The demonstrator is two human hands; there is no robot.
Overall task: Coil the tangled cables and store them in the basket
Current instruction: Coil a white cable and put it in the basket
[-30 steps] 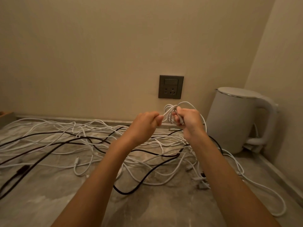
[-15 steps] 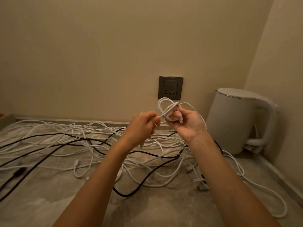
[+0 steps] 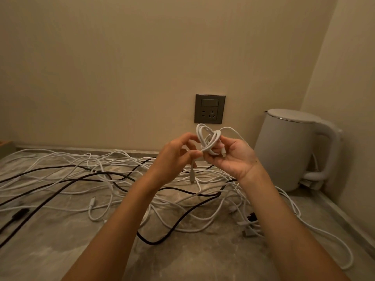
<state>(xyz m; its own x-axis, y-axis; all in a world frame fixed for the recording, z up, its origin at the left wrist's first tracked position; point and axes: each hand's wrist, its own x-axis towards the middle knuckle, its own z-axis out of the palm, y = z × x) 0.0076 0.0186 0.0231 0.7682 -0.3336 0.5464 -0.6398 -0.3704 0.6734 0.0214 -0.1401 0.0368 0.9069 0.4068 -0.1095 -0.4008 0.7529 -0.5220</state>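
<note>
R hand (image 3: 233,157) turned palm-up vs 1 s ago, fingers curled round small white coil (image 3: 209,138), held above counter (image 3: 203,260). L hand (image 3: 174,157) pinched its loose tail just beside, plug dangling; other cables (image 3: 101,179) lay tangled on counter below.

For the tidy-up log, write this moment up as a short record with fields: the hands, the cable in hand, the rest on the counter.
white coil: several small loops, held up above the counter, in front of the wall socket
right hand: palm toward the camera, holds the white coil
left hand: pinches the loose end, whose plug dangles below the fingers
cable tangle: white and black cables spread loose over the counter
kettle: white, upright, at the right by the wall
progress: one cable nearly coiled, the others not yet
</note>
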